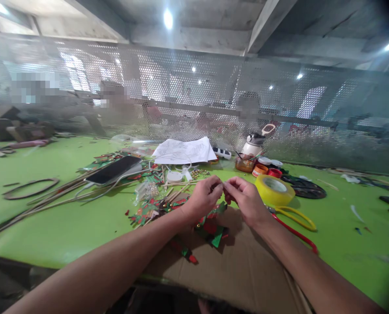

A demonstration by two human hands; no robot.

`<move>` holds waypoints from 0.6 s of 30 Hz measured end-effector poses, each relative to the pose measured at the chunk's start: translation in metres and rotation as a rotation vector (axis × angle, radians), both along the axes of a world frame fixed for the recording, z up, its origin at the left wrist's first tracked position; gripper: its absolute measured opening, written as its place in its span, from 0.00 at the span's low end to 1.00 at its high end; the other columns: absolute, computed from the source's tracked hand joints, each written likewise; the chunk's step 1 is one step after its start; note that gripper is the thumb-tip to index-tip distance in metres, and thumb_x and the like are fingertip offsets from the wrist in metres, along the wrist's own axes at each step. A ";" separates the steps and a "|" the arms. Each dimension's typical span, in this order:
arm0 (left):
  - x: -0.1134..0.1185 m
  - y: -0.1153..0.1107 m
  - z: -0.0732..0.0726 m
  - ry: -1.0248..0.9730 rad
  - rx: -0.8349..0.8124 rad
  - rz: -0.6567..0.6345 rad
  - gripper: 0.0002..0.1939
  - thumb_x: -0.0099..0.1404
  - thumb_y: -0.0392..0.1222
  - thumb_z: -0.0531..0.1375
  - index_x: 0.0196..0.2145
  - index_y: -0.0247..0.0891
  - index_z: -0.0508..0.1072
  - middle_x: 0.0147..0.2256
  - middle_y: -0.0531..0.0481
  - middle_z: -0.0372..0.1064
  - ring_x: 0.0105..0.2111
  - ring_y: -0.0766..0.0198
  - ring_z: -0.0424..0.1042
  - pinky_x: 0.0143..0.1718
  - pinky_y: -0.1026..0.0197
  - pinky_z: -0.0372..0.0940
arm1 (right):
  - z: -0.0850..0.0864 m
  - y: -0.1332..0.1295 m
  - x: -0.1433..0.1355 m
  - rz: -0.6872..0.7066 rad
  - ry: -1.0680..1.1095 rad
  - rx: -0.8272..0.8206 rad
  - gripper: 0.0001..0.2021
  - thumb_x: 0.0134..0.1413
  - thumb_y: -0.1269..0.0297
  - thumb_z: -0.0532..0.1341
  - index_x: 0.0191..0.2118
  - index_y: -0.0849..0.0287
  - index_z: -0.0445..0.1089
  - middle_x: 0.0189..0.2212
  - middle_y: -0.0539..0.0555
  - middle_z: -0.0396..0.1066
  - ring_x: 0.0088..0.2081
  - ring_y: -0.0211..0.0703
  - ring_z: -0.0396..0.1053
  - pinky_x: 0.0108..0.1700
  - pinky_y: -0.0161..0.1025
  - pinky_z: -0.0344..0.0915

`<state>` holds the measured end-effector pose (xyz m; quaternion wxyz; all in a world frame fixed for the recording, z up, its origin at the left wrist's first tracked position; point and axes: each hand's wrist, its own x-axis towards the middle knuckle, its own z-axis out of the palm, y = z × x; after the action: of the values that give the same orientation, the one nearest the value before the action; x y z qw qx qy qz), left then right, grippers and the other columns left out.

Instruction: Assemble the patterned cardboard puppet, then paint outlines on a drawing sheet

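Stretch both bare forearms (132, 248) forward over brown cardboard (240, 261) at the front of a green table (34, 235). See one small red-and-green piece (191, 258) on the cardboard near the left wrist, and a pile of red and green cutouts (217, 237) just under the hands. Hold left hand (207, 195) and right hand (245, 198) near each other above that pile, both with thumb and fingertips closed in a pinch; cannot tell the thing between them, too small to make out. Have a tool with red and yellow handles (297, 234) beside the right wrist, and yellow tape (265, 194) just behind it. Have more cutouts left of the left hand, next to a clear bag (145, 192) of small bits. Farther left, see a dark-screened phone (114, 170). Farther back, find white papers (184, 150) and, to their right, an orange pot (260, 170), a red pot (275, 173), a jar (245, 164) and a white bottle (251, 149). Look last to a perforated screen (187, 83), with blurred people behind, under bright lights (168, 19).
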<state>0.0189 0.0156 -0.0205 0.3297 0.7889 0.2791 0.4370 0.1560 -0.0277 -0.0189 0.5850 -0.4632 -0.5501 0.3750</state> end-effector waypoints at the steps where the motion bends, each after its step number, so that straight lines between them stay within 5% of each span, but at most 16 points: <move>1: 0.000 0.000 0.001 -0.014 -0.051 -0.040 0.10 0.61 0.37 0.50 0.23 0.36 0.62 0.20 0.55 0.59 0.22 0.71 0.57 0.24 0.66 0.53 | 0.000 0.000 0.001 0.009 -0.036 0.011 0.15 0.50 0.52 0.63 0.29 0.59 0.65 0.20 0.48 0.63 0.23 0.36 0.60 0.26 0.36 0.58; 8: -0.005 -0.001 0.007 -0.113 -0.383 -0.314 0.11 0.61 0.40 0.51 0.23 0.35 0.64 0.19 0.53 0.62 0.19 0.70 0.60 0.24 0.65 0.58 | 0.008 -0.008 0.007 0.067 -0.263 0.080 0.12 0.58 0.54 0.58 0.31 0.58 0.63 0.22 0.48 0.63 0.24 0.37 0.60 0.28 0.36 0.58; 18: -0.005 -0.006 0.007 -0.198 -0.446 -0.332 0.11 0.60 0.38 0.51 0.20 0.36 0.61 0.16 0.55 0.58 0.17 0.72 0.56 0.20 0.67 0.52 | 0.009 -0.010 0.007 0.114 -0.218 0.062 0.10 0.58 0.57 0.58 0.31 0.58 0.64 0.22 0.48 0.62 0.25 0.37 0.60 0.29 0.36 0.59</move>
<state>0.0144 0.0101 -0.0133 0.5874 0.6855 0.2019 0.3798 0.1630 -0.0378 -0.0099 0.5136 -0.4509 -0.6471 0.3379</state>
